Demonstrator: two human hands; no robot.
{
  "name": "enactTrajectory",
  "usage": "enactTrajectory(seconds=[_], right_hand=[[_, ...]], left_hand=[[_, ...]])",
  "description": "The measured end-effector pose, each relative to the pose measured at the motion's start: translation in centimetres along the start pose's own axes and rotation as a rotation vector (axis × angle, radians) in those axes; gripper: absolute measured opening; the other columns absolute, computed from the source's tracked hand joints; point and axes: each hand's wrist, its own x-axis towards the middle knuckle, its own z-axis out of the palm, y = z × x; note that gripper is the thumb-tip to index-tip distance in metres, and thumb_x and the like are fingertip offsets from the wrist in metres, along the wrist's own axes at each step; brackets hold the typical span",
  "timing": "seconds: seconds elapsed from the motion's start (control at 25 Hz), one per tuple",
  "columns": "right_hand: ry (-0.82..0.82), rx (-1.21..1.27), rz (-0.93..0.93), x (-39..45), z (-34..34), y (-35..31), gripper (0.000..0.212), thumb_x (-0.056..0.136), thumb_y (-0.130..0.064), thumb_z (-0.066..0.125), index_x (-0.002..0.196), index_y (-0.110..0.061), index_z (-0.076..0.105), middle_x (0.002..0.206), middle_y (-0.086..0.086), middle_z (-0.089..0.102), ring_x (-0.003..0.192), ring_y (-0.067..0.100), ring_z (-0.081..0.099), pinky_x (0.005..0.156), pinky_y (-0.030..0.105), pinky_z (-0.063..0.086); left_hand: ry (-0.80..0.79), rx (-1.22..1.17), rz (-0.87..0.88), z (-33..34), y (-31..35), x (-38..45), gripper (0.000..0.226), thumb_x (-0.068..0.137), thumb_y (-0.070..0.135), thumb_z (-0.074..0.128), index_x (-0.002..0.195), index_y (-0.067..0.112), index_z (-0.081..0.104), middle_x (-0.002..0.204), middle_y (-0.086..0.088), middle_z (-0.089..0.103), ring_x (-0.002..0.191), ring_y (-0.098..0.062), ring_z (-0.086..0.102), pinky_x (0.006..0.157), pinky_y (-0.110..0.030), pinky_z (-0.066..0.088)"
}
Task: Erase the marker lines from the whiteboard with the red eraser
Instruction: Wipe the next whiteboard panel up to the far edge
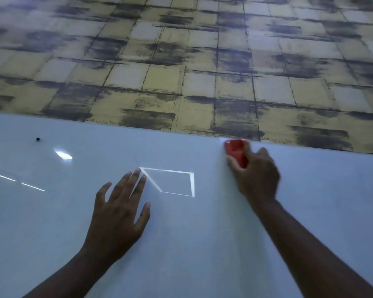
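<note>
The whiteboard point(202, 244) fills the lower half of the frame, below a wall of yellow and grey squares point(181, 61). The red eraser point(236, 152) is grasped in the right hand point(256, 175), right of centre, and is pressed to the board just below its upper edge; the hand is blurred. The left hand point(119, 214) is laid flat on the board at lower centre, fingers straight and spread. A small black dot point(38, 139) is seen at the left. Bright reflections point(170, 181) are seen at mid-frame. No marker lines can be made out with certainty.
</note>
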Motion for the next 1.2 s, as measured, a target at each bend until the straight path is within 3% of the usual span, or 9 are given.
enactTrajectory(seconds=[0.12,0.24,0.44,0.56,0.64,0.84,1.04,1.2], right_hand=[[-0.052,0.100,-0.185,-2.1,3.0,-9.4,0.070,0.091,-0.059,0.060,0.149,-0.022,0.049,0.106,0.010,0.055,0.097,0.029,0.059,0.071,0.036,0.051],[-0.122,0.184,-0.289,-2.9,4.9,-16.5,0.071,0.091,-0.056,0.062,0.149,-0.018,0.046,0.113,0.011,0.058,0.100,0.026,0.060,0.078,0.037,0.054],[-0.120,0.249,-0.518,-9.0,5.9,-20.3,0.071,0.088,-0.056,0.066,0.145,-0.015,0.051,0.107,0.010,0.061,0.090,0.024,0.062,0.067,0.034,0.055],[-0.101,0.182,-0.524,-9.8,5.5,-18.5,0.069,0.087,-0.056,0.063,0.144,-0.018,0.054,0.101,0.010,0.060,0.085,0.025,0.062,0.061,0.032,0.050],[-0.053,0.114,-0.400,-7.4,5.0,-16.0,0.067,0.087,-0.056,0.062,0.145,-0.022,0.054,0.100,0.010,0.058,0.086,0.028,0.062,0.060,0.030,0.045],[-0.015,0.079,-0.071,-6.3,2.1,-8.3,0.069,0.090,-0.060,0.063,0.149,-0.027,0.049,0.094,0.005,0.050,0.086,0.025,0.058,0.066,0.036,0.055],[-0.027,0.059,-0.261,-13.7,0.4,-5.4,0.068,0.088,-0.060,0.061,0.146,-0.025,0.054,0.088,0.001,0.048,0.074,0.018,0.052,0.055,0.029,0.049],[-0.011,0.022,-0.199,-10.3,-1.6,1.5,0.070,0.088,-0.062,0.060,0.147,-0.026,0.053,0.086,-0.002,0.046,0.071,0.016,0.050,0.056,0.029,0.050]], left_hand=[[-0.008,0.038,-0.059,-0.7,-3.8,-2.1,0.066,0.103,0.043,0.036,0.156,0.007,0.051,0.165,-0.013,0.046,0.150,-0.029,0.049,0.115,-0.055,0.035],[-0.035,0.092,0.006,-1.2,-7.6,-3.0,0.061,0.110,0.034,0.027,0.158,0.001,0.047,0.167,-0.017,0.041,0.151,-0.032,0.047,0.109,-0.057,0.039],[-0.046,0.057,-0.022,-1.2,-10.5,-2.9,0.063,0.103,0.033,0.035,0.157,0.002,0.048,0.166,-0.017,0.043,0.149,-0.035,0.049,0.109,-0.062,0.044],[-0.038,0.022,-0.031,-0.8,-10.2,-2.8,0.064,0.103,0.036,0.037,0.157,0.003,0.048,0.166,-0.018,0.043,0.150,-0.035,0.048,0.110,-0.063,0.044],[-0.029,0.008,-0.044,-0.8,-9.3,-2.8,0.064,0.103,0.037,0.037,0.158,0.006,0.048,0.168,-0.015,0.041,0.152,-0.031,0.046,0.114,-0.059,0.038],[-0.008,-0.080,-0.063,-0.7,-5.1,-3.6,0.062,0.104,0.039,0.036,0.160,0.013,0.046,0.170,-0.012,0.037,0.157,-0.027,0.037,0.122,-0.059,0.023],[-0.024,-0.172,-0.016,0.7,1.5,-3.5,0.063,0.104,0.041,0.038,0.158,0.011,0.048,0.170,-0.013,0.038,0.158,-0.029,0.034,0.123,-0.062,0.022],[-0.004,-0.224,0.012,2.0,8.3,-1.4,0.064,0.103,0.042,0.039,0.157,0.010,0.049,0.169,-0.013,0.040,0.157,-0.030,0.037,0.123,-0.063,0.023]])
